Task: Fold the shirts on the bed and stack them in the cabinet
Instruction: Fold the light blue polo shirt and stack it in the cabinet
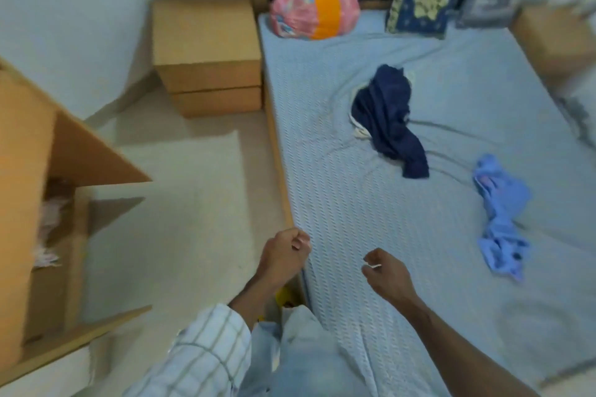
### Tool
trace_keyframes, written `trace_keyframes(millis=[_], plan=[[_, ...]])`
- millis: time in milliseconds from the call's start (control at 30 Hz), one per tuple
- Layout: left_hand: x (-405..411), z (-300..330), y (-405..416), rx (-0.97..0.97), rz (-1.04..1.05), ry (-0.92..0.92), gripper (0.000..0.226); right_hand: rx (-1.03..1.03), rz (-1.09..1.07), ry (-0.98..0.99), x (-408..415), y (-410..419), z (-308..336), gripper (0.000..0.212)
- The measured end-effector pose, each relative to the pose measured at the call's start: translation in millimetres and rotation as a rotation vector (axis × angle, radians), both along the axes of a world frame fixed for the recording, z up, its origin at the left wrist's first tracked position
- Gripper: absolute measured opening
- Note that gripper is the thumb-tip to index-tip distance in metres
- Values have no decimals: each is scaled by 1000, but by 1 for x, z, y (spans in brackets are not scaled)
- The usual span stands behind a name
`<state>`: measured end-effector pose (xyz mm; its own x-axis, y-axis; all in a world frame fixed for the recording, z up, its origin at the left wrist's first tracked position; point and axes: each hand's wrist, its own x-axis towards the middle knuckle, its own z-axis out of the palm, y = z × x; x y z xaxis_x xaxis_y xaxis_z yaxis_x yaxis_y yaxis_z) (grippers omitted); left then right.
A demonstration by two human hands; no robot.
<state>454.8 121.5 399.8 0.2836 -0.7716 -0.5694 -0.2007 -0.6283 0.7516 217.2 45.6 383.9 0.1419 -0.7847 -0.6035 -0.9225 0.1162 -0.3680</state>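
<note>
The bed (354, 203) carries a navy shirt (387, 119), a light-blue shirt (500, 216) and pillows (314, 10).

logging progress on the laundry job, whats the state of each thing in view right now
navy shirt: crumpled on the bed, unfolded
light blue shirt: crumpled on the bed, unfolded
cabinet: open, some fabric inside, too blurred to tell what
left hand: fingers curled, holding nothing
right hand: fingers curled, holding nothing
bed: sheet wrinkled
</note>
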Motion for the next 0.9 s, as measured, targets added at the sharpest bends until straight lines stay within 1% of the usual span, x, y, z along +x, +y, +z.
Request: trace_keyframes(millis=[33, 100, 200, 267, 367, 433, 500, 600, 667, 733, 833, 900], plan=[[-23, -17, -13, 13, -52, 9, 7, 17, -42, 24, -27, 0, -15, 23], [-44, -38, -23, 61, -128, 27, 7, 33, -89, 48, -53, -1, -32, 25], [-92, -101, -37, 167, -270, 71, 10, 85, -183, 88, -102, -8, -84, 32], [-111, -135, -39, 200, -340, 75, 18, 118, -224, 108, -120, -11, -113, 39], [-136, -197, -43, 243, -410, 45, 35, 156, -251, 135, -141, -18, -175, 50], [-146, -236, -49, 236, -430, -14, 45, 134, -242, 157, -151, -28, -213, 60], [-159, -289, -54, 218, -467, -69, 55, 124, -182, 204, -160, -37, -265, 75], [-171, -340, -63, 157, -617, -214, 68, 119, -82, 247, -167, -49, -313, 104], [-179, -368, -67, 104, -717, -358, 74, 99, -20, 256, -171, -48, -344, 120], [-188, -380, -69, 92, -781, -480, 77, 81, 9, 243, -174, -41, -361, 129], [-205, -387, -71, 173, -798, -553, 79, 113, 14, 212, -178, -35, -375, 136], [-215, -391, -76, 233, -802, -590, 81, 107, 92, 259, -180, -40, -380, 141]])
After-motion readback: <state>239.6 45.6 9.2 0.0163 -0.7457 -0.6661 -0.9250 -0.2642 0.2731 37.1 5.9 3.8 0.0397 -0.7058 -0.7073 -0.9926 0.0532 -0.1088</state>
